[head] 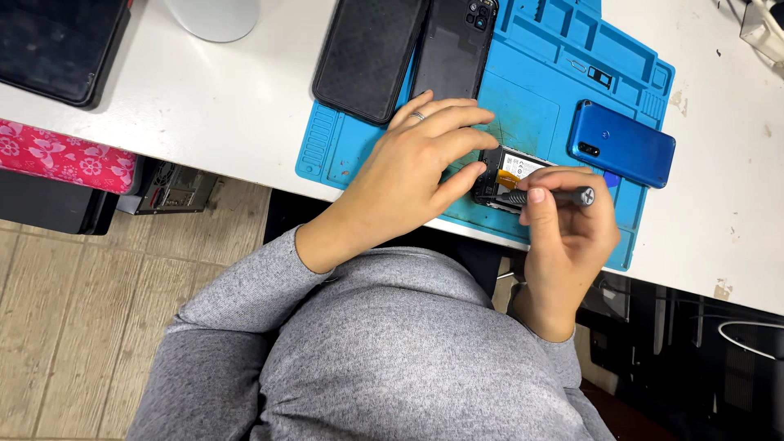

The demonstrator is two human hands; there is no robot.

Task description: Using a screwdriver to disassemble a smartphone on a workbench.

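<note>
An opened phone (508, 173) with its battery and an orange flex cable showing lies on the blue repair mat (523, 106). My left hand (416, 167) rests on the phone's left end, fingers curled over it and thumb against its edge. My right hand (567, 224) grips a dark screwdriver (549, 197) held sideways, its tip at the phone's near edge. A blue phone back cover (622, 143) lies just right of the opened phone.
Two dark phones (371, 53) (455, 49) lie face down at the mat's far left corner. A black tablet (61, 45) sits at the white table's left end, a white round base (214, 16) beside it. Below the table edge is a pink flowered cushion (65, 155).
</note>
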